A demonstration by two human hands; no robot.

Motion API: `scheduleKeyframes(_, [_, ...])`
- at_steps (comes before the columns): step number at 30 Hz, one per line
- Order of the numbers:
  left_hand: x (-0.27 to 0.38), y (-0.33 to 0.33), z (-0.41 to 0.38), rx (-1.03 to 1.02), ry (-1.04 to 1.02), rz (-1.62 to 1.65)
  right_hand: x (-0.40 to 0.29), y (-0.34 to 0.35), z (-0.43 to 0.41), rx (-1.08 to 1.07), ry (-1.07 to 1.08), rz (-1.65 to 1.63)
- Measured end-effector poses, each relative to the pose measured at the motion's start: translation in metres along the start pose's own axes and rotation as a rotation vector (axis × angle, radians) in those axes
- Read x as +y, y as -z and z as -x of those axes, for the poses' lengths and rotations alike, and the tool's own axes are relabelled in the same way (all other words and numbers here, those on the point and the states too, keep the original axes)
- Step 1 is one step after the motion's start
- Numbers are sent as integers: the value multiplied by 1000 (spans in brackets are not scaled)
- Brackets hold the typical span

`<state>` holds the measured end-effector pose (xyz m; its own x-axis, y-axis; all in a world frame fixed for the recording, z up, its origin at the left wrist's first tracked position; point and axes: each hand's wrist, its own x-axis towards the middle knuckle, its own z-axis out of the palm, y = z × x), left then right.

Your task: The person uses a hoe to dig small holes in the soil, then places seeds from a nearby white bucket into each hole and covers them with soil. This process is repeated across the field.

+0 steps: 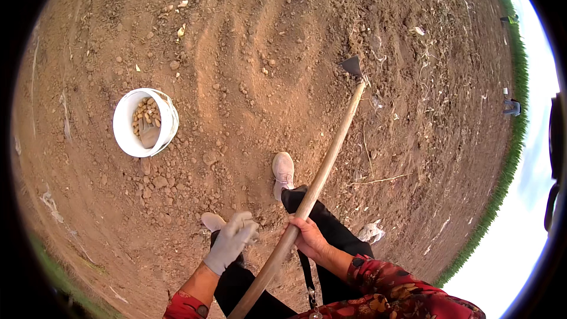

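Observation:
My right hand (307,235), bare, is wrapped around the wooden handle (325,166) of a hoe. The handle slants up from the bottom edge, past my dark trousers, to a dark metal hoe blade (352,66) on the loose soil. On my left hand (232,239) is a pale grey work glove; its fingers are loosely bent and slightly apart, with nothing seen in them. Ahead to the left, a white plastic bucket (125,120) holds several small tan potatoes or pods (148,108), too small to tell which, and a brownish glove (149,135).
My light shoes (283,170) stand on brown soil with clods (160,181). Crumpled white plastic film (371,231) and a dry stalk (383,180) lie to the right. Far right, beside a green crop strip (518,75), a bent-over person (512,107) is near a small white container (505,91).

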<state>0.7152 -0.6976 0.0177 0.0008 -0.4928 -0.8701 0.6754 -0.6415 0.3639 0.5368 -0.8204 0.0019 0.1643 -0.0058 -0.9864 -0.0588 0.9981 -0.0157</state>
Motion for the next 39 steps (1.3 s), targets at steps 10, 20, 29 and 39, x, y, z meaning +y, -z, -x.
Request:
scheduleKeyframes(10, [64, -65, -3, -217, -106, -876, -143, -15, -100, 259, 294, -103])
scheduleKeyframes(20, [119, 2, -13, -132, -174, -624, -173, -143, -105, 366, 425, 188])
scheduleKeyframes(29, [159, -8, 27, -308, 186, -423, -190, -168, -41, 239, 44, 175])
scheduleKeyframes(39, [162, -102, -159, -27, -255, 62, -357, -131, -117, 186, 86, 227])
